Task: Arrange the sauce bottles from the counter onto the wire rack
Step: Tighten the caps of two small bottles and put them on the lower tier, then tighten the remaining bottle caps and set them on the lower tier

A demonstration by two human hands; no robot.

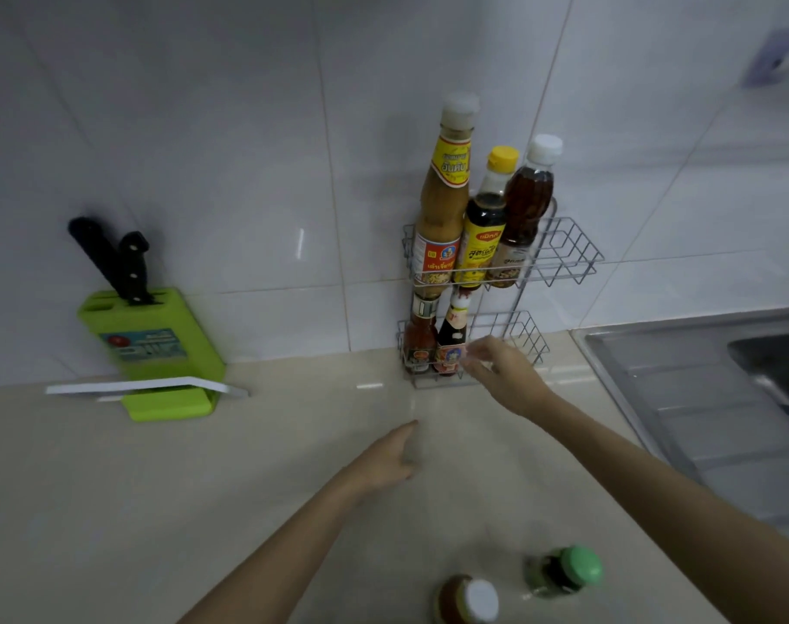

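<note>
Two small bottles, white-capped and green-capped, wait on the counter at lower centre, cut off or blurred. Our right hand hovers with loose fingers beside a dark bottle on the wire rack, seemingly just let go; contact is unclear. Our left hand points, holding nothing. Upper tier packed left, presumably leaving room.
</note>
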